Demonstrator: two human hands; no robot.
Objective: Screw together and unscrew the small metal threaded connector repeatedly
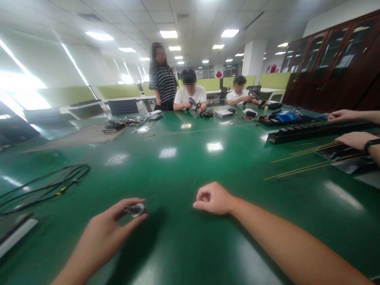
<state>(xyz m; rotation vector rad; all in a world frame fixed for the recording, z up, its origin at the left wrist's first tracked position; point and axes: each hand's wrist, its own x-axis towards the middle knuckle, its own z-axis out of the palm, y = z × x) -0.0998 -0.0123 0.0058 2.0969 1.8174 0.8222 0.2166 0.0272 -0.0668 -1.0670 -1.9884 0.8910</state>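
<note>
My left hand grips a small round silvery part between thumb and fingers. Its near face looks like a clear or metal ring, and blur hides its exact kind. The hand is held above the green tabletop, casting a dark shadow beside it. To the right, my right hand rests at the table surface with its fingers curled in and the thumb against them. Whatever those fingers may pinch is hidden or too small to make out. A gap separates the two hands.
Black cables lie coiled at left. On the right, a co-worker's hands are over thin yellowish rods, beside a long black rail. Across the table, two seated people handle tools; another person stands. Tools and parts lie along the far side.
</note>
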